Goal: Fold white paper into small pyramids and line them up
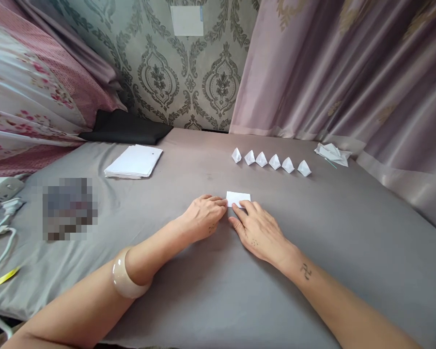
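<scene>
A small white folded paper [239, 198] lies on the grey sheet [210, 291] in the middle. My left hand [204, 216] rests beside its left edge, fingers curled, fingertips touching the paper. My right hand [258, 230] lies flat, fingers stretched out and pressing the paper's near edge. Beyond them, several small folded white paper shapes [271, 161] stand in a row.
A stack of white paper sheets [133, 161] lies at the back left, with a black cushion [125, 127] behind it. Crumpled white paper [333, 153] sits at the back right by the curtain [349, 72]. A power strip and cables [0, 198] lie at the left edge.
</scene>
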Motion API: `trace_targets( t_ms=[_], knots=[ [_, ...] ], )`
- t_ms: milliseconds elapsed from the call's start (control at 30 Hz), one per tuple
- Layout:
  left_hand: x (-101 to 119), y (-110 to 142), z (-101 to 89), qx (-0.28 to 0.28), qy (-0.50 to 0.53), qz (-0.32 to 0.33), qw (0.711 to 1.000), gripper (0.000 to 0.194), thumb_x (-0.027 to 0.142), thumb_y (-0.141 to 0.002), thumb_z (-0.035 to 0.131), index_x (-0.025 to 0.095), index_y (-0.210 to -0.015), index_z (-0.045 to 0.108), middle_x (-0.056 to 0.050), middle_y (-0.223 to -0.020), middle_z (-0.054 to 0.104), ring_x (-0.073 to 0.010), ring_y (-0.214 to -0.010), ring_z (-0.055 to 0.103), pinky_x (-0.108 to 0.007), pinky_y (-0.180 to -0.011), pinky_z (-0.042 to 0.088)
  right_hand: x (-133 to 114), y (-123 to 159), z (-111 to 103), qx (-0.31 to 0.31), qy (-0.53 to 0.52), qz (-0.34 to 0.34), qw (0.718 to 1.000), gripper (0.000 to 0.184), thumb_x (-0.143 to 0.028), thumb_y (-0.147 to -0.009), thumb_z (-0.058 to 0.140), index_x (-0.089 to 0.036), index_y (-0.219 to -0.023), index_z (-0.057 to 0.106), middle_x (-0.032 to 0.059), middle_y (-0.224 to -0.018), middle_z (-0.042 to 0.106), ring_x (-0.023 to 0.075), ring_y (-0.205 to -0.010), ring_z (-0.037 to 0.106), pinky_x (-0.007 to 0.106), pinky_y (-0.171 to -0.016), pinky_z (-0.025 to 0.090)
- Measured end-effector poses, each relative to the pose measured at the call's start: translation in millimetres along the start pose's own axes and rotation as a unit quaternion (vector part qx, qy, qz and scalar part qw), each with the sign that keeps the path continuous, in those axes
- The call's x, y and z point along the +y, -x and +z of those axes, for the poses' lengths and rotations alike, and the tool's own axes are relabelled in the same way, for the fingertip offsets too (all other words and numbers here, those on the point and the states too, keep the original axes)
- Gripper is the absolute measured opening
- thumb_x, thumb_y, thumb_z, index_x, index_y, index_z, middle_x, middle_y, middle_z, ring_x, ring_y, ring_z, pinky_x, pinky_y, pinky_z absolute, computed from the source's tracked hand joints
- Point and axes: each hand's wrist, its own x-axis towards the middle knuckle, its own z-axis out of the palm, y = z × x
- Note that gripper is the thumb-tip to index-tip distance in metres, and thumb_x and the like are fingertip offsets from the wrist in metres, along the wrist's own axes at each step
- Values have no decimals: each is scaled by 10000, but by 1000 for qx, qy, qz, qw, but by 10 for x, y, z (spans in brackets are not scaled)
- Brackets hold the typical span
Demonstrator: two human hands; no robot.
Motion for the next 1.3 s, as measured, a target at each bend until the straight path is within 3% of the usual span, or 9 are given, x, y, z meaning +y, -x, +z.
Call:
trace_targets(
  t_ms=[200,367,567,800,933,1033,1167,1233,1300],
  knots=[
    [9,-6,-27,-5,32,-23,999,381,51,-825,426,204,-1106,633,-65,-1107,688,-191,-1062,620,-330,-980,435,38,38,-99,-35,6,56,998,423,-407,-1001,285,-183,-1143,615,102,-1152,595,235,-1016,553,334,-697,437],
    [2,-48,25,7,91,-94,991,348,61,-820,407,208,-993,670,-42,-1121,694,-195,-1040,628,-327,-912,470,110,36,-46,-8,15,82,996,367,-356,-989,351,-161,-933,657,87,-1020,628,221,-932,578,333,-612,385],
    [-92,-161,126,98,259,-269,922,157,263,-818,560,186,-909,662,-58,-968,669,-201,-909,615,-297,-791,489,295,-64,144,102,-40,116,987,210,-365,-900,565,-199,-778,606,42,-885,630,201,-873,574,305,-610,374],
    [-116,-223,170,74,331,-302,891,246,382,-753,671,187,-899,700,-73,-1047,589,-198,-889,560,-317,-787,463,367,-134,198,118,-129,135,975,206,-343,-847,635,-215,-724,533,19,-870,608,195,-867,574,286,-618,386],
    [-83,-236,173,78,368,-264,888,219,389,-787,637,201,-879,701,-52,-1009,611,-191,-876,558,-306,-782,447,367,-146,242,130,-139,133,973,175,-322,-838,637,-220,-764,516,18,-858,596,197,-832,577,290,-604,402],
    [-24,-230,156,60,373,-201,904,197,353,-857,555,204,-853,684,-23,-891,646,-176,-824,568,-301,-768,436,375,-152,278,161,-143,148,965,225,-308,-799,675,-204,-928,524,49,-953,581,206,-801,585,313,-595,441],
    [52,-186,159,91,229,-159,956,181,271,-897,498,207,-941,662,-39,-953,662,-211,-915,570,-378,-846,389,355,-138,256,263,-96,84,956,565,-214,-762,707,-153,-1260,447,160,-1230,486,282,-1056,533,396,-834,479],
    [73,-159,173,122,148,-130,973,212,233,-888,500,213,-1053,631,-61,-1053,650,-228,-981,555,-406,-884,363,329,-127,227,281,-64,35,957,553,-159,-799,658,-189,-1310,449,153,-1284,464,287,-1112,491,416,-908,444],
    [86,-139,184,129,107,-110,980,274,202,-877,487,209,-1128,596,-77,-1097,632,-231,-997,543,-405,-889,361,305,-123,207,278,-41,5,960,392,-140,-846,596,-226,-1225,544,119,-1257,504,269,-1089,489,400,-898,432]
  ],
)
